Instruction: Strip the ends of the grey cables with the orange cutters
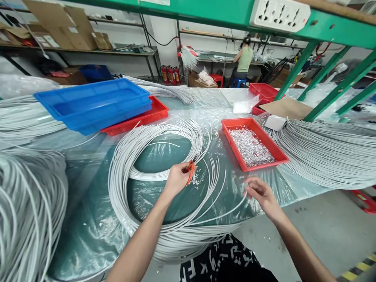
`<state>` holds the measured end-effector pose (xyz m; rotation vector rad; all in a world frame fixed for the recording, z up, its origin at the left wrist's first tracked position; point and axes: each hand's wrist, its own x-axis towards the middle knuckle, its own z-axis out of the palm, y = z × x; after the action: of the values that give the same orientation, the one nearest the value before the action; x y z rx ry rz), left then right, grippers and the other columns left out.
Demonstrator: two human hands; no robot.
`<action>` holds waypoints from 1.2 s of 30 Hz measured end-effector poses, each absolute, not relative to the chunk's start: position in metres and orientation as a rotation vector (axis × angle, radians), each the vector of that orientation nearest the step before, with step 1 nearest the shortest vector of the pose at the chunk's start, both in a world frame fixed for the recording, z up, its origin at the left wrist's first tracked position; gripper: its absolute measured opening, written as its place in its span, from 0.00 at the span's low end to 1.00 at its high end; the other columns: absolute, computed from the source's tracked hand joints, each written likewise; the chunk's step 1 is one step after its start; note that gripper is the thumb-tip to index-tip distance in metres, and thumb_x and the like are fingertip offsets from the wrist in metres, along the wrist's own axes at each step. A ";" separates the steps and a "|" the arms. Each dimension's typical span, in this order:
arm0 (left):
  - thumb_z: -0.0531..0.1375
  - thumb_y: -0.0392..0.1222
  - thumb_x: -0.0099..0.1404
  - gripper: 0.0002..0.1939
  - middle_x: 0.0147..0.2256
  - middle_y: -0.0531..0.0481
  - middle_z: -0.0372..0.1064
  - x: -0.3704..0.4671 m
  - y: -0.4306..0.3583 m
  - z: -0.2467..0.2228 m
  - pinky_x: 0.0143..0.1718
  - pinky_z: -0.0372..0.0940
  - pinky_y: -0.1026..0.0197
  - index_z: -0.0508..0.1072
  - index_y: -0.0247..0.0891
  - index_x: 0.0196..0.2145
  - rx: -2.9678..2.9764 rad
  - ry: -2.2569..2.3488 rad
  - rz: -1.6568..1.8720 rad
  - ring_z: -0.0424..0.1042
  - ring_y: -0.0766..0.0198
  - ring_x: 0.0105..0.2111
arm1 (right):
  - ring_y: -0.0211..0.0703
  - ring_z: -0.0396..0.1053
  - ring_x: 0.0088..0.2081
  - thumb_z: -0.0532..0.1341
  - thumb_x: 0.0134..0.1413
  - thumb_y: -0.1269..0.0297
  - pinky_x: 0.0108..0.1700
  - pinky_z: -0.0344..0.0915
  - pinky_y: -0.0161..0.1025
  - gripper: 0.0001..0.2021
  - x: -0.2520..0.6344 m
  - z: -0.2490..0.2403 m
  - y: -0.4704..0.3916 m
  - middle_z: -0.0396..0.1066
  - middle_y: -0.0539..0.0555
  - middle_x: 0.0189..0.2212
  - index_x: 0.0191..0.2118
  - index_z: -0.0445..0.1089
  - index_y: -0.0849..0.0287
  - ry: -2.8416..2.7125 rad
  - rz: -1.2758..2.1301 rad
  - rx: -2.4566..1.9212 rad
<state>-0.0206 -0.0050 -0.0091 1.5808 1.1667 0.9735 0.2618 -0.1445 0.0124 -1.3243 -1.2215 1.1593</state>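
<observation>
My left hand (178, 178) is closed around small orange-handled pliers (190, 172), whose dark jaws point away from me. They are above a little scatter of small silvery pieces (195, 179) on the plastic-covered table. My right hand (261, 194) pinches the end of a light grey cable (232, 211) between thumb and fingers. That cable curves back to a large coil of grey cables (120, 176), which lies looped under and left of my left hand. Several loose cable ends (214, 176) stick up between my hands. A red tray (279, 159) holding many small silvery pieces stands beyond my right hand.
Stacked blue trays (96, 98) rest partly on a red tray (160, 111) at the far left. More cable bundles lie at the left (29, 207) and right (331, 152). A green frame (296, 70) with a power strip (280, 15) crosses above. A person (243, 58) sits far back.
</observation>
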 end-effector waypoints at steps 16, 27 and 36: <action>0.64 0.48 0.53 0.14 0.21 0.53 0.63 -0.020 -0.010 -0.002 0.22 0.55 0.67 0.75 0.31 0.27 1.609 1.225 0.929 0.60 0.69 0.21 | 0.42 0.68 0.25 0.62 0.51 0.41 0.28 0.62 0.39 0.26 0.270 -0.065 -0.242 0.76 0.59 0.31 0.44 0.65 0.60 -0.860 1.387 -1.747; 0.61 0.48 0.58 0.14 0.20 0.55 0.59 -0.024 -0.003 -0.012 0.24 0.53 0.67 0.73 0.32 0.25 1.747 1.192 0.978 0.56 0.70 0.21 | 0.35 0.54 0.21 0.54 0.63 0.51 0.25 0.49 0.35 0.20 0.249 0.016 -0.182 0.59 0.47 0.19 0.25 0.66 0.58 -1.928 1.260 -1.646; 0.62 0.50 0.57 0.16 0.18 0.56 0.56 -0.024 -0.003 -0.013 0.23 0.51 0.67 0.71 0.33 0.21 1.705 1.142 1.034 0.53 0.70 0.20 | 0.47 0.72 0.32 0.62 0.54 0.60 0.32 0.57 0.38 0.08 0.226 -0.016 -0.049 0.74 0.57 0.27 0.29 0.71 0.59 -1.921 0.456 -2.135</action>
<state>-0.0241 -0.0029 -0.0128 1.7052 1.1425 1.0336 0.2261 -0.0486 -0.0156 -2.1351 -1.9214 0.4556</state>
